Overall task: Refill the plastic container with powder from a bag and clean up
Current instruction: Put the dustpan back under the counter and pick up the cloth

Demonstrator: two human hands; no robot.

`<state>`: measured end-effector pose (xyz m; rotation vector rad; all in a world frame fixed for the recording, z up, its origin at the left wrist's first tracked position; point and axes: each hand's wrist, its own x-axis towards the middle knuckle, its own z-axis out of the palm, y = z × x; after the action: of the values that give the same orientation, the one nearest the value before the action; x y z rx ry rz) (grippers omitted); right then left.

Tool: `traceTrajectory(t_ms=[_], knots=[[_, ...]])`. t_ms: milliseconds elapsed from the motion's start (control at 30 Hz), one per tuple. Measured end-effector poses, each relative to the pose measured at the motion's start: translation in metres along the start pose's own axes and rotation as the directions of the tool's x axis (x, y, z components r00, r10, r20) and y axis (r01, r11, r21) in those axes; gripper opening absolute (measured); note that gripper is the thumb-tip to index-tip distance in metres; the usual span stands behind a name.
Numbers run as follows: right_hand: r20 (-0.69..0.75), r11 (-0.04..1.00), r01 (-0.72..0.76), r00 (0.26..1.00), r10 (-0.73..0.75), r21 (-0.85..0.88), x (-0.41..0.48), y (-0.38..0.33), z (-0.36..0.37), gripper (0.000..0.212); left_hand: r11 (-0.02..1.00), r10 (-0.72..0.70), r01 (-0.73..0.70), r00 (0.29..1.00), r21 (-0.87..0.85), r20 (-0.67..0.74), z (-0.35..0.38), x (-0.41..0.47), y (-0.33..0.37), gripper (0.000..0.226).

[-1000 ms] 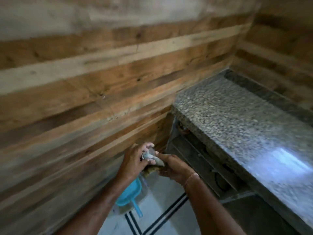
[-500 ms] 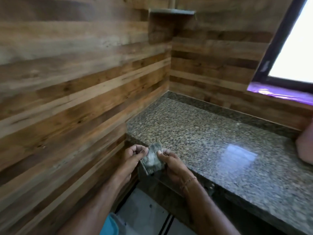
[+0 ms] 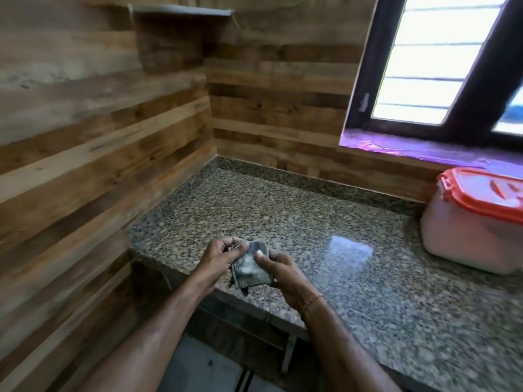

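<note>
A folded, flattened clear plastic bag [image 3: 250, 267] is held over the front left corner of the granite counter [image 3: 283, 210]. My left hand [image 3: 220, 257] pinches its left edge and my right hand [image 3: 278, 268] grips its right side, thumb on top. At the right edge of the counter stands the plastic container [image 3: 469, 227], a translucent tub that looks full of pale powder, with its orange-red lid [image 3: 489, 193] on. Both hands are well left of the container.
Wood-plank walls close the counter on the left and at the back. A small shelf [image 3: 181, 9] juts out high in the corner. A dark-framed window [image 3: 435, 66] with a purple sill is above the container. Pale floor shows below the counter.
The view has swung up and right from the floor and a blue dustpan to the counter. The container has come into sight. Both hands keep hold of the bag, now flatter and over the counter.
</note>
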<state>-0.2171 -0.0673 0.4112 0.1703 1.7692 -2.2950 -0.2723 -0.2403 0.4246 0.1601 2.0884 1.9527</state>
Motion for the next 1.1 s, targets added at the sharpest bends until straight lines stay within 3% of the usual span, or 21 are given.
traceTrajectory(t_ms=[67, 100, 167, 267, 400, 500, 633, 733, 800, 967, 1100], knots=[[-0.038, 0.998, -0.023, 0.999, 0.025, 0.065, 0.005, -0.002, -0.017, 0.017, 1.000, 0.003, -0.003, 1.000, 0.022, 0.027, 0.013, 0.018, -0.003, 0.011], [-0.048, 0.993, -0.040, 0.998, 0.045, 0.112, 0.008, -0.002, -0.023, 0.016, 0.999, -0.025, 0.024, 0.999, 0.021, 0.037, 0.019, 0.024, -0.005, 0.024], [-0.068, 0.976, -0.056, 0.995, 0.072, 0.211, 0.019, 0.002, -0.038, 0.020, 0.979, -0.202, 0.204, 0.971, 0.000, 0.131, 0.032, 0.038, -0.014, 0.050], [-0.112, 0.955, -0.072, 0.988, 0.108, 0.289, 0.033, 0.011, -0.056, 0.035, 0.907, -0.398, 0.421, 0.875, -0.028, 0.275, 0.041, 0.055, -0.031, 0.055], [-0.231, 0.951, -0.054, 0.964, 0.129, 0.304, 0.050, 0.034, -0.071, 0.033, 0.883, -0.439, 0.462, 0.877, -0.089, 0.196, 0.045, 0.080, -0.060, 0.052], [-0.385, 0.979, -0.092, 0.909, 0.157, 0.184, 0.056, 0.052, -0.070, 0.028, 0.905, -0.409, 0.413, 0.911, -0.099, 0.056, 0.052, 0.094, -0.083, 0.043], [-0.567, 0.987, -0.141, 0.820, 0.077, -0.071, 0.062, 0.080, -0.062, 0.044, 0.926, -0.266, 0.281, 0.960, 0.253, -0.092, 0.053, 0.097, -0.108, 0.044], [-0.577, 0.892, -0.218, 0.815, -0.057, -0.396, 0.075, 0.105, -0.057, 0.045, 0.890, -0.120, 0.153, 0.987, 0.431, -0.104, 0.046, 0.100, -0.122, 0.028], [-0.543, 0.819, -0.252, 0.836, -0.085, -0.516, 0.085, 0.115, -0.050, 0.037, 0.857, -0.070, 0.115, 0.992, 0.502, -0.108, 0.040, 0.103, -0.129, 0.017], [-0.560, 0.649, -0.387, 0.826, -0.073, -0.655, 0.098, 0.131, -0.041, 0.036, 0.772, -0.105, 0.115, 0.993, 0.625, -0.053, 0.022, 0.106, -0.147, 0.014], [-0.564, 0.689, -0.378, 0.824, -0.054, -0.618, 0.089, 0.128, -0.044, 0.044, 0.742, -0.104, 0.085, 0.994, 0.665, -0.010, 0.012, 0.109, -0.153, 0.031]])
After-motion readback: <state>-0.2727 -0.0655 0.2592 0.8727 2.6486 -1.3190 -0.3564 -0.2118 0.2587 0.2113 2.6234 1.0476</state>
